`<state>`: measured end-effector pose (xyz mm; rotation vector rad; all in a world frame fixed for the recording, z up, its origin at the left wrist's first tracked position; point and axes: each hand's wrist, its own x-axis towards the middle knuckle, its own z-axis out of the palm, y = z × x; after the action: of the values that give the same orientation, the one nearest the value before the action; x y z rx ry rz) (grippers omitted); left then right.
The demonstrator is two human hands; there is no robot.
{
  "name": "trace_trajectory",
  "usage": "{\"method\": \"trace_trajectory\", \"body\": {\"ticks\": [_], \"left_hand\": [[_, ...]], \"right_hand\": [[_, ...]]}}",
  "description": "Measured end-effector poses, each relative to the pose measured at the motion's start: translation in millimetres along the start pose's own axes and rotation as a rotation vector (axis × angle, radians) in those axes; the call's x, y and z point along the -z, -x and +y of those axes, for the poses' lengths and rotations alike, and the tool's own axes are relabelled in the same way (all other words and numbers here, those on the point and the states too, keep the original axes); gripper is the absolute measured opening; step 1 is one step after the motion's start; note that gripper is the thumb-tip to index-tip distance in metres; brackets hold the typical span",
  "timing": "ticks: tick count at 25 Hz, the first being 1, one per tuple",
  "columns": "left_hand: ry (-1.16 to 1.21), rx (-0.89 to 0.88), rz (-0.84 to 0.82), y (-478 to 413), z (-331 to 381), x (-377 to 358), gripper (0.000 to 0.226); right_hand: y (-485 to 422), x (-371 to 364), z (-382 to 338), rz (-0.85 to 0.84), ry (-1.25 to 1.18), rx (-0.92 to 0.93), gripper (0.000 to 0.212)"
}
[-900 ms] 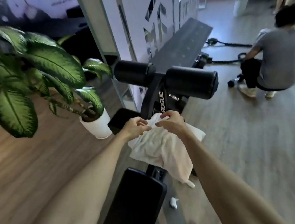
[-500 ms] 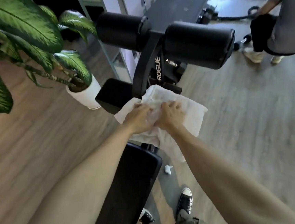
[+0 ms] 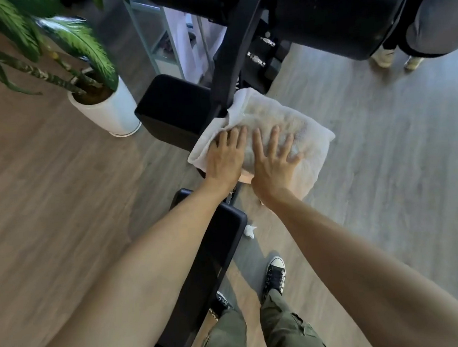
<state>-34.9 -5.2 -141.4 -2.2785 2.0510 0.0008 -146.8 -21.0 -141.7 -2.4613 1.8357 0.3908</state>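
A white towel point(image 3: 295, 123) lies spread over the black seat pad point(image 3: 173, 114) of a weight bench, draping off its right side. My left hand point(image 3: 224, 154) presses flat on the towel's left part with fingers straight. Beside it, my right hand point(image 3: 272, 158) lies flat on the towel with fingers spread. Neither hand grips the cloth. The pad under the towel is mostly hidden.
Two black roller pads point(image 3: 327, 12) on an upright post overhang the seat. The long bench pad point(image 3: 203, 272) runs toward me. A potted plant point(image 3: 105, 106) stands on the left, a crouching person point(image 3: 435, 17) at upper right. A crumpled bit of paper point(image 3: 250, 231) lies on the floor.
Both hands went from pinching and bunching the towel to lying flat and spread on it. The towel is now smoothed out over the seat. My view has tilted down and closer.
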Motion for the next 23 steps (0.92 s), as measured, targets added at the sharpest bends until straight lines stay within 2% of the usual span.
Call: {"method": "trace_trajectory", "body": {"ticks": [3,8,11,14,18,23], "left_hand": [[0.124,-0.01,0.03,17.7,-14.9,8.6,0.06],[0.191,-0.025,-0.04,89.1,-41.6,5.4,0.043],[0.174,0.024,-0.077,162.5,-76.8,-10.1,0.04],[0.122,0.262,-0.1,238.6,-122.8,-8.8,0.04],[0.142,0.619,-0.106,351.1,-160.4,-0.6,0.039],[0.223,1.088,-0.051,516.4,-172.1,-5.3,0.037]], "right_hand": [[18.8,3.2,-12.1,-0.002,-0.1,-0.006,0.109],[90.6,1.0,-44.6,-0.068,-0.237,0.028,0.091],[142.4,-7.5,-83.0,-0.069,-0.26,0.161,0.068],[178.0,-4.5,-136.7,-0.094,-0.347,0.394,0.05],[227.5,-0.9,-209.5,-0.16,-0.356,0.754,0.051],[335.5,-17.5,-293.7,-0.236,-0.31,1.187,0.047]]}}
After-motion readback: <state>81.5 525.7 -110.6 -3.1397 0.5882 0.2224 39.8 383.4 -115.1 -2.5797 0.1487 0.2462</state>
